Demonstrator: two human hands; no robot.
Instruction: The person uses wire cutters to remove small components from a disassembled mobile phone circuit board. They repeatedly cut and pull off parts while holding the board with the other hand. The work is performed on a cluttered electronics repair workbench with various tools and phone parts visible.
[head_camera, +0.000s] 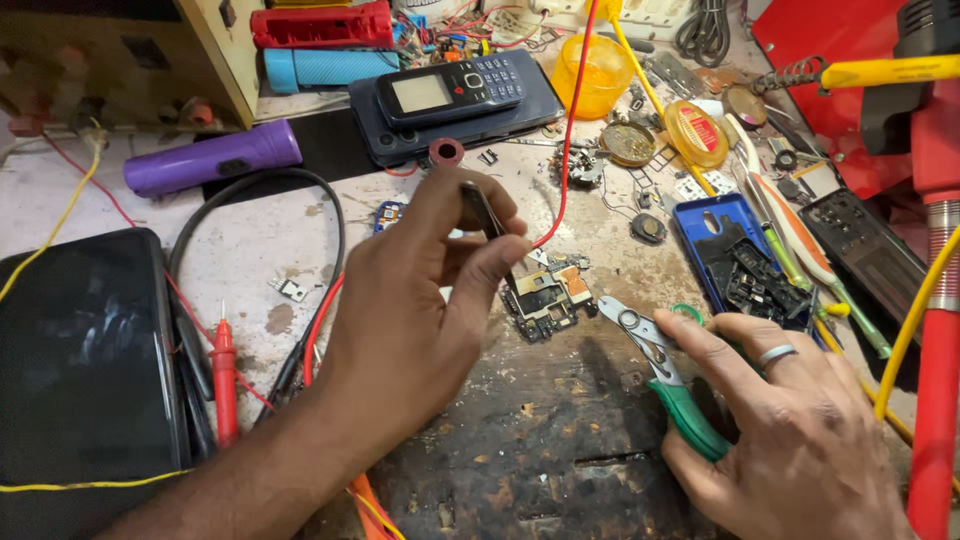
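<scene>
bare phone circuit board (545, 295), dark with a copper-orange patch and small metal shields, lies flat on the scarred, burn-marked wooden workbench (540, 440), roughly between the two hands. the left hand (420, 300) is pinched narrow around thin metal tweezers (484, 212), whose tips slant down toward the board's upper edge, close to where a red wire (572, 130) drops in from above. the right hand (790, 430) is wrapped around green-handled side cutters (660, 375); their steel nose points at the board's right edge and sits just beside it, not quite touching as far as the view shows (whether the blades are parted is too small to tell).

to do this well, i judge the tweezers should grip only the part or wire end being worked, with the wrist braced on the bench so the tips do not skate across neighbouring components. the cutters want a small, square bite, clear of the board's surface.

a dark keypad phone (450, 88) rests on a larger dark handset well behind the board, a purple torch (212, 158) lies at the left rear, a red probe (224, 375) sits near the left forearm, and a blue phone shell (735, 255) lies to the right.
</scene>
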